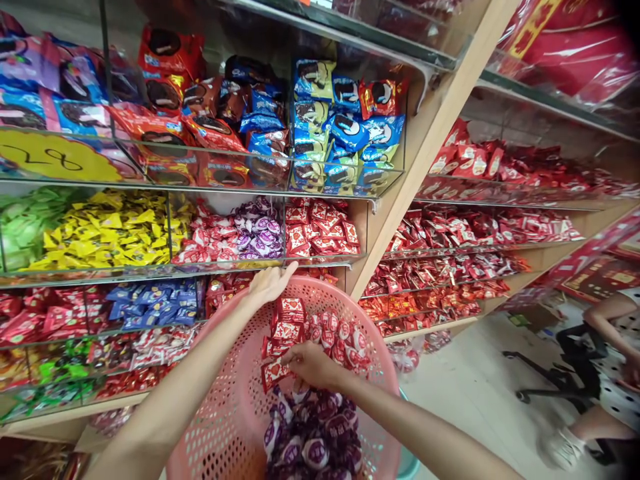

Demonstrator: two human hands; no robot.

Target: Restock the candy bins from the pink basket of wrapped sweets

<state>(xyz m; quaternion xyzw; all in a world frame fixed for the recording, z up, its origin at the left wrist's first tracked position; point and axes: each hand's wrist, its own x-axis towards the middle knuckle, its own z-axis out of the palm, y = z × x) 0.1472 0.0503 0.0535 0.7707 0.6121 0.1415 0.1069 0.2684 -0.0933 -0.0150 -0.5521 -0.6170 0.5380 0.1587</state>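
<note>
A pink perforated plastic basket (367, 320) stands tilted against the shelves. My left hand (270, 283) is closed at its far rim, close under a shelf edge, with some fingers hidden. Inside the basket, my right hand (310, 365) has its fingers closed at a red-and-white wrapped candy (275, 372) in a small heap of the same kind. More red-and-white twist-wrapped candies (340, 337) lie to the right of that heap. Purple-and-white twist-wrapped candies (315, 440) fill the near part, below my right hand.
Glass-fronted shelves hold yellow packets (110, 230), purple candies (261, 230), red packets (323, 228) and larger blue packs (350, 127). A slanted wooden post (415, 167) divides the shelving. At right, a seated person (620, 360) is beside a wheeled chair base (545, 383).
</note>
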